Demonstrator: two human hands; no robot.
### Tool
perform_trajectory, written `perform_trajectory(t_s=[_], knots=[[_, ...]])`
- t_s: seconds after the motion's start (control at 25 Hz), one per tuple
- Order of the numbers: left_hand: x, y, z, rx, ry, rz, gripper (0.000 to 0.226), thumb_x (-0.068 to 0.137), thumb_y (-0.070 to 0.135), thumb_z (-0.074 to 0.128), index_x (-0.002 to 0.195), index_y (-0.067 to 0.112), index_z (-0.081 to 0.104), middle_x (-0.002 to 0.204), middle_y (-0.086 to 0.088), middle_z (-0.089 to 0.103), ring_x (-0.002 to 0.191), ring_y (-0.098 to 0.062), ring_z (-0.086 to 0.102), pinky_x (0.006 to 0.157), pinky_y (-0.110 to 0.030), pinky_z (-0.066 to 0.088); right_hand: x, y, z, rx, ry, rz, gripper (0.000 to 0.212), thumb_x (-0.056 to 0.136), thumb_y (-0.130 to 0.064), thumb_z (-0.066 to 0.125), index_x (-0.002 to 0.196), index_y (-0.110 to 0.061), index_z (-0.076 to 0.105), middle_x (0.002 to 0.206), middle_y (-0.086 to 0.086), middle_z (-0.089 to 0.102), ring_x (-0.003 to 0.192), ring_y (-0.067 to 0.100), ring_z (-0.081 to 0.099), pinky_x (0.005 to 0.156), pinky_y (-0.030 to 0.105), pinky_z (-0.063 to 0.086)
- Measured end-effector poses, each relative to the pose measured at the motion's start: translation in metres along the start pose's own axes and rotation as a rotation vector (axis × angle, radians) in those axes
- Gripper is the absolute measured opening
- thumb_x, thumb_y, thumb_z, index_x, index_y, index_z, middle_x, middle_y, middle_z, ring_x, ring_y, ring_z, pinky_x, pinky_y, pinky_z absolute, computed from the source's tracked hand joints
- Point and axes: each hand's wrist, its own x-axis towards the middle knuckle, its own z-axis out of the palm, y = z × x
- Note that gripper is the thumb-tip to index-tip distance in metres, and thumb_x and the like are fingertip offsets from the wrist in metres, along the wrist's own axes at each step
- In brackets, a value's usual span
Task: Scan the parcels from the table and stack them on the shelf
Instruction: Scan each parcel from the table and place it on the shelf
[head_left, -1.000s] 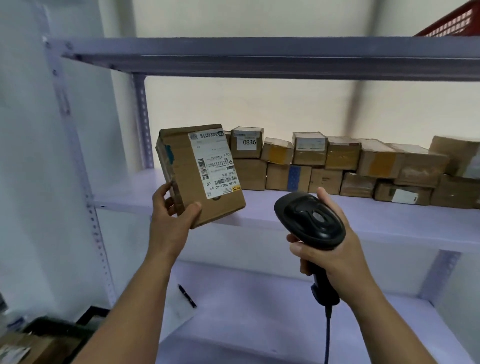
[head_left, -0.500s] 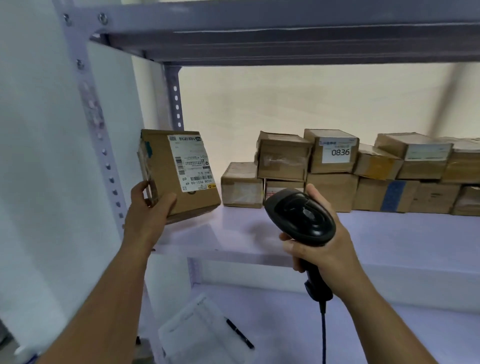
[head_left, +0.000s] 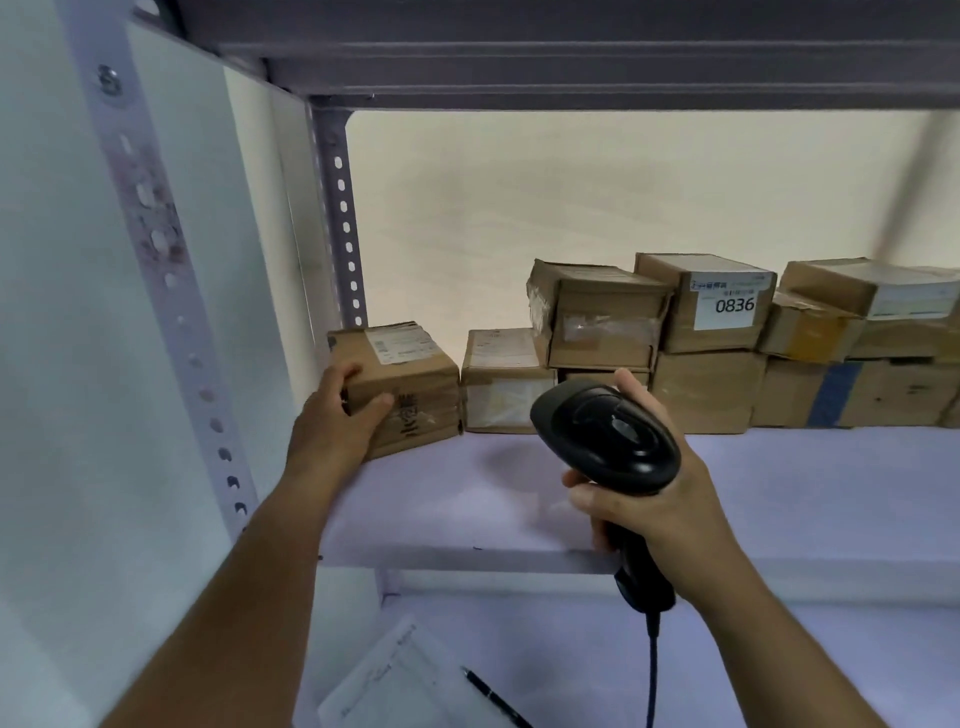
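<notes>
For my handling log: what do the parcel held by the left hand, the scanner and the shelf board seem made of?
Parcel: brown cardboard, matte, creased, with a paper label on top.
Scanner: black plastic, by its moulded rounded head and slight sheen.
Shelf board: smooth pale surface, perhaps painted metal or laminate; unclear which.

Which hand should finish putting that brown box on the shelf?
Left. The left hand holds the brown cardboard parcel on the shelf; the right hand is busy gripping the black handheld scanner.
</notes>
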Motion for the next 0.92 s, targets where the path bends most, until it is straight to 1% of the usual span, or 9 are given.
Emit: perform_trajectory(t_s=[0.08, 0.24, 0.32, 0.44, 0.52, 0.64, 0.76, 0.84, 0.92], knots=[[0.012, 0.001, 0.003, -0.012, -0.028, -0.017, 0.042, 0.095, 0.032, 0.054, 0.135, 0.033, 0.040, 0.131, -0.006, 0.051, 0.104, -0.024, 0.051, 0.094, -0.039, 0.047, 0.002, -0.002, 0.001, 0.003, -0.009, 0.006, 0.096, 0.048, -0.040, 0.085, 0.127, -0.071, 0.039, 0.116, 0.004, 0.070, 0.088, 0.017, 0.062, 0.090, 0.048, 0.053], [0.030, 0.007, 0.005, -0.072, -0.067, -0.049, 0.034, 0.096, 0.026, 0.047, 0.129, 0.030, 0.045, 0.118, 0.000, 0.047, 0.101, -0.023, 0.049, 0.076, -0.031, 0.041, 0.000, -0.001, 0.001, -0.011, -0.001, 0.011, 0.098, 0.049, -0.041, 0.084, 0.132, -0.066, 0.037, 0.116, 0.002, 0.069, 0.098, 0.018, 0.065, 0.094, 0.057, 0.051], [0.038, 0.006, 0.006, -0.110, -0.086, -0.054, 0.029, 0.095, 0.024, 0.045, 0.124, 0.031, 0.047, 0.119, 0.000, 0.048, 0.102, -0.023, 0.049, 0.081, -0.033, 0.039, 0.000, 0.000, 0.001, -0.027, 0.013, 0.013, 0.098, 0.050, -0.042, 0.083, 0.133, -0.066, 0.036, 0.117, 0.002, 0.069, 0.104, 0.019, 0.065, 0.095, 0.060, 0.050], [0.044, 0.005, 0.009, -0.146, -0.096, -0.048, 0.025, 0.095, 0.021, 0.042, 0.116, 0.032, 0.048, 0.124, -0.003, 0.052, 0.105, -0.025, 0.051, 0.087, -0.037, 0.043, -0.001, 0.000, 0.000, -0.036, 0.021, 0.023, 0.099, 0.050, -0.043, 0.083, 0.133, -0.065, 0.034, 0.116, 0.002, 0.069, 0.099, 0.018, 0.064, 0.096, 0.060, 0.049], [0.044, 0.006, 0.010, -0.151, -0.098, -0.037, 0.028, 0.096, 0.018, 0.040, 0.120, 0.031, 0.048, 0.127, -0.004, 0.051, 0.105, -0.024, 0.049, 0.083, -0.036, 0.041, -0.001, -0.001, -0.002, -0.042, 0.026, 0.030, 0.099, 0.050, -0.043, 0.083, 0.134, -0.064, 0.033, 0.117, 0.002, 0.069, 0.100, 0.020, 0.064, 0.095, 0.060, 0.049], [0.036, 0.006, 0.009, -0.123, -0.089, -0.011, 0.051, 0.094, 0.015, 0.044, 0.141, 0.034, 0.036, 0.138, -0.005, 0.045, 0.114, -0.025, 0.046, 0.087, -0.034, 0.037, -0.004, -0.002, -0.006, -0.049, 0.040, 0.033, 0.099, 0.051, -0.042, 0.083, 0.133, -0.063, 0.033, 0.119, 0.003, 0.068, 0.104, 0.023, 0.064, 0.095, 0.055, 0.050], [0.011, 0.012, 0.009, -0.081, 0.062, 0.076, 0.066, 0.090, 0.017, 0.053, 0.149, 0.033, 0.025, 0.152, -0.004, 0.030, 0.136, -0.024, 0.033, 0.101, -0.035, 0.031, -0.014, -0.005, -0.016, -0.061, 0.032, 0.047, 0.102, 0.057, -0.025, 0.090, 0.135, -0.064, 0.036, 0.119, 0.008, 0.066, 0.080, 0.021, 0.064, 0.075, 0.043, 0.056], [-0.017, 0.023, 0.013, -0.052, 0.172, 0.181, 0.065, 0.088, 0.020, 0.059, 0.147, 0.028, 0.031, 0.152, -0.002, 0.031, 0.137, -0.021, 0.030, 0.101, -0.030, 0.028, -0.025, -0.009, -0.026, -0.049, 0.026, 0.053, 0.100, 0.068, -0.002, 0.084, 0.133, -0.059, 0.035, 0.118, 0.010, 0.065, 0.060, 0.025, 0.064, 0.056, 0.035, 0.056], [-0.048, 0.034, 0.024, -0.044, 0.212, 0.284, 0.064, 0.086, 0.023, 0.065, 0.143, 0.025, 0.038, 0.146, -0.003, 0.040, 0.132, -0.019, 0.037, 0.100, -0.029, 0.032, -0.037, -0.013, -0.036, -0.043, 0.027, 0.058, 0.099, 0.072, 0.005, 0.079, 0.133, -0.058, 0.034, 0.116, 0.011, 0.065, 0.054, 0.023, 0.062, 0.051, 0.032, 0.054]])
